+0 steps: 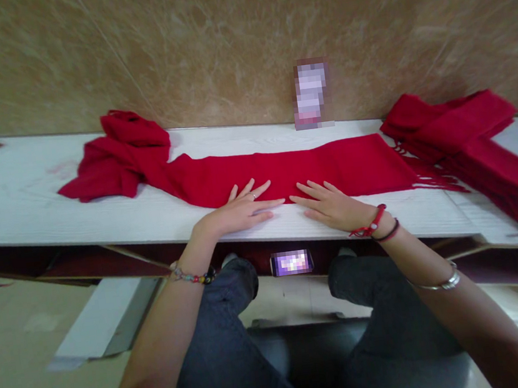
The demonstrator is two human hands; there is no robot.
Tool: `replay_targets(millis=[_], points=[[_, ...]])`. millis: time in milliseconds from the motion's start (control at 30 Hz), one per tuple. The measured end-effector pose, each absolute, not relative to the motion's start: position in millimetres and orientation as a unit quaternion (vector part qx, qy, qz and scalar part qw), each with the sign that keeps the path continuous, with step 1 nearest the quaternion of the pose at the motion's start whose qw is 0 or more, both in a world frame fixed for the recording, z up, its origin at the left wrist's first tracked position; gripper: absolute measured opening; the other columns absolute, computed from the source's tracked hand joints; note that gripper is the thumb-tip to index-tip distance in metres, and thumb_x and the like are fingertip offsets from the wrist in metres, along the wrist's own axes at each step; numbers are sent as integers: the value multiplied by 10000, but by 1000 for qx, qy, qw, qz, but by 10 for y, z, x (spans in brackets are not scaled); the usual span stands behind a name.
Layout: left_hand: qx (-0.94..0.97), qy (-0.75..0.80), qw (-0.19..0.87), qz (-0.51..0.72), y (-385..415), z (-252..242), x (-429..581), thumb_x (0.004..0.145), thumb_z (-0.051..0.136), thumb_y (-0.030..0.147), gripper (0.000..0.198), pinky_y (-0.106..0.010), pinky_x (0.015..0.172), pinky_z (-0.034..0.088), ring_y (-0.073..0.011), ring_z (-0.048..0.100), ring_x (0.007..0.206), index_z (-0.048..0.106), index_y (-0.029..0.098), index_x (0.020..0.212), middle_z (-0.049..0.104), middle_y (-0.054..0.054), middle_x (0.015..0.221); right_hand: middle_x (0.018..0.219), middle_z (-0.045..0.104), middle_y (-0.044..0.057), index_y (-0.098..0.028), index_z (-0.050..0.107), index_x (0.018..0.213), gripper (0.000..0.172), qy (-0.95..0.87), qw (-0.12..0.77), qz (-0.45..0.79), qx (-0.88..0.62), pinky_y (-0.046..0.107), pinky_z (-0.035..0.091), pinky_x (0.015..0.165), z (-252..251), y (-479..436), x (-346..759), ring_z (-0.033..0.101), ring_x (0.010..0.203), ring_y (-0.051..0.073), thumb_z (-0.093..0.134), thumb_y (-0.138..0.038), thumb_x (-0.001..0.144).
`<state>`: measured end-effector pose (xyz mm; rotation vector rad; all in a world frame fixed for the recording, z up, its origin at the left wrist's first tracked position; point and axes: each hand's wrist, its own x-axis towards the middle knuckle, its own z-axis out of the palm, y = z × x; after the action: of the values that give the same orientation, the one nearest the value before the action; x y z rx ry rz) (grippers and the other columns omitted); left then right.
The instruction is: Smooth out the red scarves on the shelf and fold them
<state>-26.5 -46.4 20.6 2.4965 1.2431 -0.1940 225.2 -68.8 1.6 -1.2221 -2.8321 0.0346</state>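
A red scarf [293, 167] lies stretched along a white wood-grain tabletop. Its left end is a loose bunched heap, while the fringed right end is spread flat. My left hand [242, 210] rests on the scarf's near edge with the fingers spread. Just to its right, my right hand [331, 204] also lies flat at that edge, fingers stretched out and palm down. Neither hand grips the cloth. A second red scarf [464, 137] with a fringe is folded across itself at the right, touching the first scarf's fringed end.
Behind the narrow tabletop [17, 186] rises a brown marbled wall [204, 56]. A blurred-out upright item [311, 93] leans there. Below the front edge, a phone-like lit screen [291, 262] sits between my knees. A white board or box [98, 321] stands at the lower left.
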Motion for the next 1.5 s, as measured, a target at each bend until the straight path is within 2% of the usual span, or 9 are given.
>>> replay_targets(millis=[100, 233, 367, 600, 900, 1067, 1167, 1400, 1500], points=[[874, 448, 175, -73, -477, 226, -248, 904, 257, 563, 469, -566, 1062, -17, -318, -67, 1377, 288, 451, 1359, 2, 79, 1520, 1466, 296, 105, -265, 366, 1375, 454, -918, 30, 33, -393, 570, 289, 1007, 43, -673, 2298, 255, 1338, 299, 288, -371, 941], [859, 487, 153, -32, -450, 209, -161, 945, 144, 471, 475, -576, 1061, -7, -290, -49, 1384, 184, 393, 1412, 50, 60, 1521, 1364, 457, 119, -198, 493, 1291, 413, -904, 107, 57, -409, 520, 327, 1015, 101, -564, 2232, 366, 1285, 268, 334, -295, 922], [874, 474, 105, -15, -423, 135, -71, 946, 146, 460, 526, -531, 1088, 13, -252, -17, 1391, 178, 279, 1438, 95, 16, 1519, 1427, 352, 161, -99, 384, 1359, 495, -841, 217, 8, -495, 486, 297, 1052, 129, -468, 2053, 243, 1346, 268, 376, -286, 901], [851, 515, 88, -48, -533, 145, -61, 938, 174, 467, 494, -589, 1065, 90, -306, 32, 1384, 166, 377, 1423, 74, 50, 1520, 1451, 307, 155, -82, 352, 1377, 524, -839, 44, -20, -542, 518, 275, 1037, -12, -499, 1989, 278, 1324, 313, 321, -344, 924], [736, 668, 84, -72, -612, 203, -38, 908, 157, 534, 593, -657, 1021, 106, -425, 35, 1350, 166, 277, 1442, 50, -72, 1524, 1430, 320, 213, 17, 365, 1345, 501, -811, 60, -43, -581, 434, 280, 1056, 47, -506, 2144, 289, 1321, 304, 313, -171, 883], [778, 627, 22, -27, -531, 162, -15, 922, 155, 494, 552, -620, 1050, 83, -355, 17, 1374, 171, 300, 1439, 57, -49, 1527, 1437, 317, 197, -22, 361, 1356, 502, -855, 74, -4, -513, 422, 302, 1050, 41, -448, 1996, 274, 1333, 271, 324, -254, 912], [778, 624, 61, -48, -498, 149, -63, 929, 142, 465, 520, -631, 1035, 128, -343, 30, 1377, 143, 344, 1435, 37, -11, 1527, 1408, 361, 211, -12, 403, 1327, 499, -871, 48, 4, -488, 435, 319, 1037, 19, -454, 1976, 313, 1309, 294, 360, -283, 910], [778, 612, 92, -107, -132, 406, -137, 906, 225, 503, 562, -520, 1073, 138, -321, 78, 1377, 202, 302, 1431, 113, -36, 1522, 1222, 569, 146, -103, 567, 1166, 322, -918, 95, -30, -385, 341, 421, 945, 167, -573, 1921, 520, 1127, 207, 456, -185, 875], [831, 545, 67, -89, 325, 538, -78, 894, 301, 390, 570, -350, 1080, 194, -237, 218, 1355, 253, 181, 1423, 224, -84, 1493, 1123, 618, 132, -118, 598, 1095, 273, -924, 86, -42, -371, 321, 457, 861, 214, -616, 1811, 561, 1042, 191, 430, -126, 879]])
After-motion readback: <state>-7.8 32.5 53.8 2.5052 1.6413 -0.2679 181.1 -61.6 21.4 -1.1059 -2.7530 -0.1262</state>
